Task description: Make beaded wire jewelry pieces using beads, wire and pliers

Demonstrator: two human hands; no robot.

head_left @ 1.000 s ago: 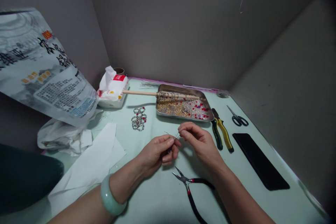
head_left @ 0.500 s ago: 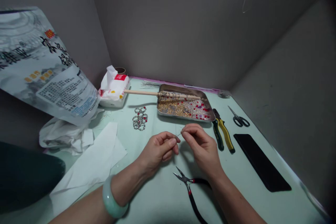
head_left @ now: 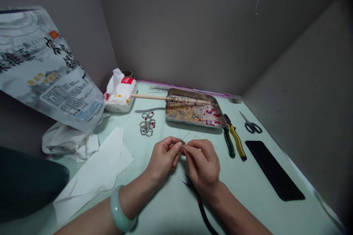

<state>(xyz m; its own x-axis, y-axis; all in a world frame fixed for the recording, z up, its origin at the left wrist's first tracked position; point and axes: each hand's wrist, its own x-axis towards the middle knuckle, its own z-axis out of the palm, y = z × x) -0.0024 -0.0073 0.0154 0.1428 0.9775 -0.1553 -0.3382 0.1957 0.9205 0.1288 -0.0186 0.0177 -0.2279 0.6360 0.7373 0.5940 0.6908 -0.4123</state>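
Close together above the table, both hands pinch a thin wire (head_left: 186,136); two fine strands of it rise from the fingertips. My left hand (head_left: 165,156), with a pale green bangle (head_left: 120,209) on the wrist, has thumb and forefinger pressed together. Thumb and fingers of my right hand (head_left: 204,163) also meet at the wire, almost touching the left fingertips. Whatever else sits between the fingertips is too small to make out. Black-handled pliers (head_left: 203,211) lie under my right hand, which partly covers them. Beaded wire rings (head_left: 147,124) with red beads lie left of the tray.
A metal tray (head_left: 179,120) holds gold, clear and red beads, with a wooden stick (head_left: 149,97) across it. To the right lie green-yellow pliers (head_left: 236,143), scissors (head_left: 252,126) and a black flat case (head_left: 273,169). Tissues (head_left: 120,97) and a large printed bag (head_left: 55,69) stand left.
My right hand has come down and left, its fingertips now meeting my left hand's. It covers more of the black-handled pliers. Two wire strands now stick up more plainly.
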